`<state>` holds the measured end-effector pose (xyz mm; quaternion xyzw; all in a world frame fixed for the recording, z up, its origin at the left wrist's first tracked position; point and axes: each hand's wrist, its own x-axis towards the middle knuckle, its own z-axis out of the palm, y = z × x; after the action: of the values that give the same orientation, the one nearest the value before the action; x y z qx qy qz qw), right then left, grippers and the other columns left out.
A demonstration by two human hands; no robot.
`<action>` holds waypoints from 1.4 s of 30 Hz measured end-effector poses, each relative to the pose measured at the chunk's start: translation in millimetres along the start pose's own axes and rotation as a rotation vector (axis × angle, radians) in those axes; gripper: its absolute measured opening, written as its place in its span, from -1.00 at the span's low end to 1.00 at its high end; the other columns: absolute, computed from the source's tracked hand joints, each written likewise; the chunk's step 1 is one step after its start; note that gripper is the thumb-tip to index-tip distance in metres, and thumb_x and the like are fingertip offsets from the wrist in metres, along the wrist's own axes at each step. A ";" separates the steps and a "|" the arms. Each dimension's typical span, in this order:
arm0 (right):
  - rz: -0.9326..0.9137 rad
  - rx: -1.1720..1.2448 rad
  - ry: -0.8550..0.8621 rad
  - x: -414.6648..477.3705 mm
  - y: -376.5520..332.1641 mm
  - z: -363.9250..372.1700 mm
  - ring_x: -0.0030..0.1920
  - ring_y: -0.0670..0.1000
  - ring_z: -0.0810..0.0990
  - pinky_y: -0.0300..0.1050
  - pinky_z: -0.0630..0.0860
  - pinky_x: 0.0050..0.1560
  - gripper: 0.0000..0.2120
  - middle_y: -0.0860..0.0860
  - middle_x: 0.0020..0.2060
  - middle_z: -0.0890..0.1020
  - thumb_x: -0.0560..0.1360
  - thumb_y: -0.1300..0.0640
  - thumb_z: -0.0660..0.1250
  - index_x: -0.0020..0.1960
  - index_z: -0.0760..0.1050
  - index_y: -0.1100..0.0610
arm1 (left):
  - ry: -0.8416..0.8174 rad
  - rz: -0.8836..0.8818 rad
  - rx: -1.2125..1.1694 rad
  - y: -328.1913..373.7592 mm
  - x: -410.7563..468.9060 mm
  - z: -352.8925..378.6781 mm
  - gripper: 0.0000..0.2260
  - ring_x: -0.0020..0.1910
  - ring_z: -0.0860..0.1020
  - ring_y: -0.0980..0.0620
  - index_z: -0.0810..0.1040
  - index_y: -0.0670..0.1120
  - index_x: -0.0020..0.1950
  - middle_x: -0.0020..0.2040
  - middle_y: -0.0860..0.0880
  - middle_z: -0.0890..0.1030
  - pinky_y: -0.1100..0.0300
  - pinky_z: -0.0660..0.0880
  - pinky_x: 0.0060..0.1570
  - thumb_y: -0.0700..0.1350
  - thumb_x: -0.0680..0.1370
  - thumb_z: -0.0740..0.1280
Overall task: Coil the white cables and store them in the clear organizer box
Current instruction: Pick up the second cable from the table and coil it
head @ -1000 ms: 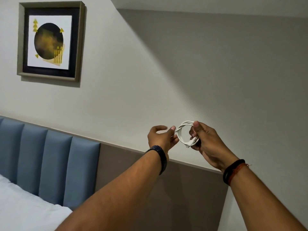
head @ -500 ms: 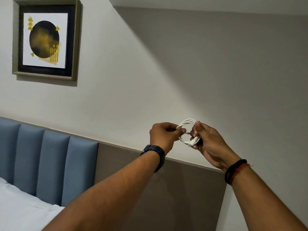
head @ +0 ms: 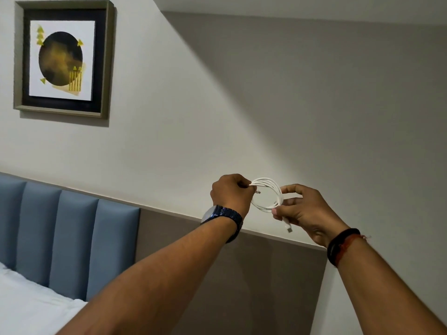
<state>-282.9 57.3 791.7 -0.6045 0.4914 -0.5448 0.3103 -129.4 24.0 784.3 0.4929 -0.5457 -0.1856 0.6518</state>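
A white cable point(head: 271, 187) is wound into a small round coil of several loops, held up in the air in front of the wall. My left hand point(head: 229, 193) pinches the coil's left side with closed fingers. My right hand point(head: 304, 211) grips the coil's right side, and a short end with a plug point(head: 288, 227) hangs down from its fingers. A second small plug tip shows inside the loop near my left thumb. The clear organizer box is not in view.
A blue padded headboard point(head: 67, 240) and a white bed sheet point(head: 29, 308) lie at the lower left. A grey-brown wall panel point(head: 242, 281) runs behind my arms. A framed picture point(head: 64, 59) hangs at the upper left.
The coil has widened into a rounder loop. My left hand closed on its left side, and my right hand shifted to the right side, letting a plug end hang down.
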 end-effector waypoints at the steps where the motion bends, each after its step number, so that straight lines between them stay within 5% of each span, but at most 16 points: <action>1: -0.025 -0.021 -0.001 -1.0 -0.3 -2.1 -0.24 0.19 0.70 -0.05 0.64 -0.21 -0.62 0.25 -0.21 0.69 0.31 0.47 0.47 0.04 0.52 0.18 | 0.002 -0.011 0.003 0.6 1.6 -0.9 -0.92 -0.22 0.61 0.03 0.68 -0.04 -0.17 -0.21 -0.01 0.70 0.14 0.57 -0.08 -0.07 0.38 0.50; 7: -0.153 0.054 0.021 -3.2 6.3 -8.7 -0.29 0.11 0.69 -0.19 0.61 -0.28 -0.80 0.24 -0.26 0.70 0.37 0.41 0.44 -0.01 0.60 0.31 | -0.075 -0.050 -0.031 0.1 5.8 -5.9 -0.91 -0.28 0.62 0.01 0.67 -0.04 -0.26 -0.33 0.01 0.66 0.14 0.61 -0.16 -0.08 0.32 0.54; 11: -0.139 0.028 0.069 -1.4 12.7 -7.6 -0.23 0.05 0.60 -0.03 0.53 -0.14 -0.88 0.11 -0.24 0.70 0.36 0.31 0.47 -0.12 0.68 0.17 | -0.115 -0.063 -0.055 1.2 3.2 -6.5 -0.92 -0.28 0.64 -0.01 0.66 -0.05 -0.30 -0.33 -0.01 0.67 0.05 0.64 -0.13 -0.12 0.31 0.54; 15: -0.112 0.065 0.077 2.2 16.2 -7.7 -0.26 -0.02 0.54 -0.14 0.42 -0.28 -0.89 0.02 -0.28 0.69 0.36 0.32 0.47 -0.14 0.69 0.17 | -0.113 -0.069 -0.063 0.7 0.8 -5.6 -0.92 -0.28 0.65 -0.02 0.66 -0.07 -0.28 -0.33 -0.02 0.67 0.04 0.63 -0.12 -0.12 0.31 0.54; 19: -0.122 0.158 0.115 4.7 18.7 -2.1 -0.19 0.03 0.63 -0.21 0.62 -0.15 -0.85 0.11 -0.19 0.69 0.43 0.40 0.38 -0.03 0.64 0.27 | -0.116 -0.069 -0.071 1.1 -2.0 -3.8 -0.91 -0.27 0.65 -0.03 0.67 -0.10 -0.25 -0.31 -0.05 0.67 0.04 0.63 -0.11 -0.13 0.33 0.54; 23: -0.116 0.097 0.199 7.3 16.6 8.6 -0.16 0.02 0.66 -0.16 0.60 -0.06 -0.67 0.04 -0.27 0.70 0.42 0.47 0.33 -0.31 0.66 0.09 | -0.099 0.005 0.017 3.0 -7.2 1.3 -0.94 -0.28 0.62 0.02 0.67 -0.05 -0.24 -0.29 -0.01 0.68 0.20 0.54 -0.23 -0.09 0.36 0.51; 25: -0.084 0.078 0.246 10.9 15.7 12.2 -0.25 0.08 0.59 -0.10 0.52 -0.09 -0.78 0.08 -0.34 0.64 0.34 0.44 0.33 -0.41 0.61 0.21 | -0.089 0.049 0.065 4.5 -10.3 4.4 -0.95 -0.28 0.60 0.03 0.67 -0.03 -0.22 -0.26 0.00 0.68 0.26 0.45 -0.27 -0.08 0.37 0.49; 28: -0.097 0.116 0.290 9.9 13.4 13.4 -0.20 0.09 0.62 -0.07 0.53 -0.05 -0.98 0.12 -0.27 0.66 0.33 0.35 0.44 -0.28 0.62 0.31 | -0.078 0.101 0.105 7.3 -12.1 6.8 -0.96 -0.27 0.59 0.02 0.67 -0.02 -0.21 -0.25 0.01 0.69 0.28 0.40 -0.27 -0.07 0.39 0.47; 33: -0.061 0.325 0.280 0.8 10.0 5.6 -0.18 0.08 0.67 -0.10 0.63 -0.11 -0.77 0.19 -0.18 0.68 0.35 0.48 0.42 -0.05 0.59 0.27 | -0.124 0.192 0.141 7.0 -10.1 5.0 -0.93 -0.25 0.60 0.02 0.68 -0.04 -0.19 -0.23 0.00 0.69 0.21 0.51 -0.19 -0.07 0.39 0.49; 42: 0.039 0.508 0.164 0.4 5.1 -8.3 -0.18 0.06 0.67 -0.12 0.46 -0.22 -0.66 0.16 -0.24 0.72 0.43 0.48 0.31 0.06 0.57 0.11 | -0.225 0.214 0.054 4.6 -10.5 3.6 -0.88 -0.29 0.59 0.01 0.67 -0.09 -0.18 -0.30 -0.02 0.65 0.14 0.56 -0.16 -0.11 0.35 0.53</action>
<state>-292.2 56.7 789.0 -0.4517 0.3741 -0.6915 0.4217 -137.5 32.7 782.4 0.4255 -0.6694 -0.1543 0.5891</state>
